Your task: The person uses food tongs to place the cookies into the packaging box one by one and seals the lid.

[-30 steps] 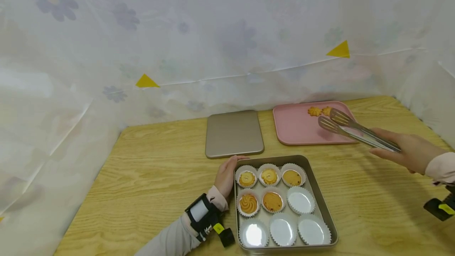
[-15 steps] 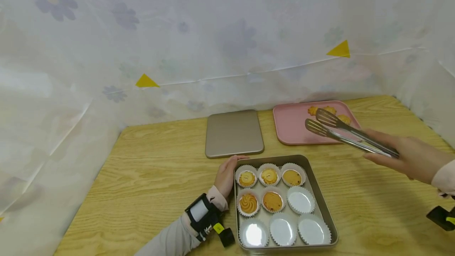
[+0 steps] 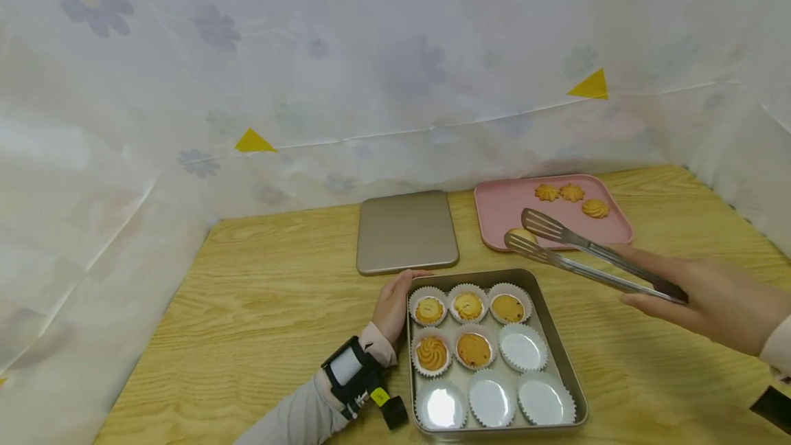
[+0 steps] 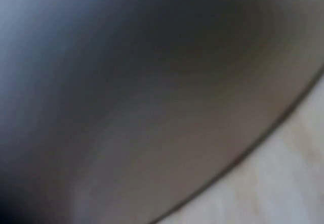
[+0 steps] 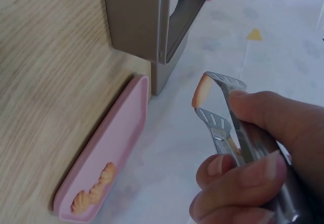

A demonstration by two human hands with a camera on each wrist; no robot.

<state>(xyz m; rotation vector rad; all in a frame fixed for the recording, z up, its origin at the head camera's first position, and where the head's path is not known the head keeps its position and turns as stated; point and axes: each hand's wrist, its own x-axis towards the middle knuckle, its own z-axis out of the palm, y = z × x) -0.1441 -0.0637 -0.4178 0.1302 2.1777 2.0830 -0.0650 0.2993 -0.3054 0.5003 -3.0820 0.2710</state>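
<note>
My right hand (image 3: 723, 297) grips metal tongs (image 3: 544, 225) with slotted tips. Between those tips is a round cookie (image 5: 201, 91), seen edge-on in the right wrist view and half hidden by a tip in the head view. The tongs' tips hover near the front edge of a pink tray (image 3: 503, 204). My left hand (image 3: 391, 307) holds the left side of a square baking pan (image 3: 558, 349), its fingers bent round the far corner. Several paper cups stand in rows inside the pan; five have cookies (image 3: 431, 354). The left wrist view is blurred.
On the pink tray lie three piped cookies (image 3: 596, 209). A flat grey-brown lid (image 3: 408, 232) sits behind the pan, left of the tray. Patterned plastic sheeting (image 3: 371, 53) rises along the wooden table's back and sides.
My right hand has brought the tongs leftward and towards me, uncovering the cookies on the tray. The cookie between the tips has come into sight. My left hand stays at the pan.
</note>
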